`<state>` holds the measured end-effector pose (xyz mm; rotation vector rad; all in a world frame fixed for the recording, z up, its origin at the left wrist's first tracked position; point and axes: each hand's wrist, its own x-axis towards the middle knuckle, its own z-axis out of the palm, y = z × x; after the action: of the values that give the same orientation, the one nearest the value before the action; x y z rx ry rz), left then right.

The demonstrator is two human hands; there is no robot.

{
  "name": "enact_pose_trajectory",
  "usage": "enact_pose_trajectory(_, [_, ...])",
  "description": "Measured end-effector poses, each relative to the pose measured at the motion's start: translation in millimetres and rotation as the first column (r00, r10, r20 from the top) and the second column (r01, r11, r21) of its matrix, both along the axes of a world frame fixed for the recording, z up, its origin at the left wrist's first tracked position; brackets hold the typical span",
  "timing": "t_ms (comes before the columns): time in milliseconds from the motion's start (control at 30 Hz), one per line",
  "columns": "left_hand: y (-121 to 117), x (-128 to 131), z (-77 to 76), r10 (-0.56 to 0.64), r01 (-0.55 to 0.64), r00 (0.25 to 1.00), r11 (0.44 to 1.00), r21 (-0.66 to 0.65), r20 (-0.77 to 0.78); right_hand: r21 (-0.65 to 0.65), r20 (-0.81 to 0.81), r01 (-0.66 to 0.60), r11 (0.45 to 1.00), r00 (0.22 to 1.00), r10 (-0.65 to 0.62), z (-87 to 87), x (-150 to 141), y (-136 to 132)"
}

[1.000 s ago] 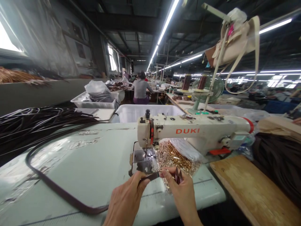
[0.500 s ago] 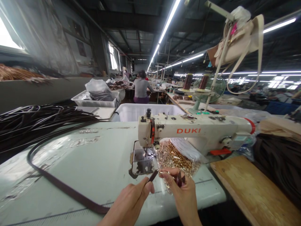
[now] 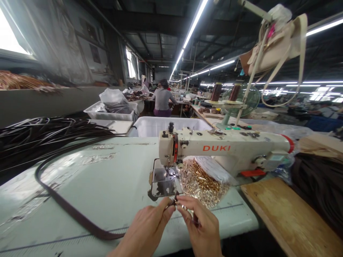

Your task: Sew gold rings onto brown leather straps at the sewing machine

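Note:
My left hand (image 3: 151, 223) is closed, pinching the end of a dark brown strap (image 3: 77, 214). From there the strap loops across the left of the table. My right hand (image 3: 202, 221) pinches a small gold metal clasp (image 3: 183, 207), close against my left fingertips. The strap's tip sticks up at the clasp, seemingly through its ring; the fingers partly hide this. A dark reddish-brown piece (image 3: 196, 218) is tucked in my right fingers, its kind unclear. Just beyond my hands stands a white sewing machine (image 3: 198, 146). A clear bag of gold clasps (image 3: 205, 182) lies under its arm.
A pile of dark straps (image 3: 53, 134) covers the table's left back. At right are a wooden board (image 3: 286, 214) and more dark straps (image 3: 313, 178). A white bin (image 3: 150, 125) stands behind the machine. Farther back, a person (image 3: 163, 100) sits at a table.
My hands have come together, bringing the clasp to the strap end. The strap's tip now shows at the clasp, pointing up. The view has shifted slightly.

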<state>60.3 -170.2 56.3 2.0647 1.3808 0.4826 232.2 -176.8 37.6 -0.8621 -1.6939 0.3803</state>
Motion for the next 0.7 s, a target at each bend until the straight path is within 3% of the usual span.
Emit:
enact_pose_trajectory(67, [2, -3, -2.0, 0.020, -0.021, 0.998, 0.999, 0.027, 0.057, -0.198, -0.106, -0.066, 0.978, 0.993, 0.046, -1.1, 3, 1])
enact_pose_trajectory(167, [4, -9, 1.0, -0.052, 0.047, 0.983, 0.998, 0.036, 0.177, -0.423, -0.288, -0.277, 0.863, 0.944, 0.162, 0.4, 9, 5])
enact_pose_trajectory(267, [4, -15, 8.0, -0.121, 0.123, 0.966, 0.992, 0.007, 0.230, -0.501, -0.465, -0.479, 0.721, 0.852, 0.242, 2.5, 12, 8])
enact_pose_trajectory(333, [3, -17, 11.6, -0.114, 0.130, 0.959, 0.991, -0.045, 0.261, -0.512, -0.540, -0.546, 0.663, 0.805, 0.246, 3.9, 12, 8])
enact_pose_trajectory(500, [1, -17, 16.6, -0.093, 0.163, 0.934, 0.970, -0.180, 0.344, -0.500, -0.525, -0.554, 0.666, 0.805, 0.276, 10.8, 11, 7])
enact_pose_trajectory(700, [-1, -18, 24.4, -0.113, 0.183, 0.934, 0.966, -0.182, 0.339, -0.512, -0.443, -0.542, 0.666, 0.831, 0.336, 16.6, 15, 7])
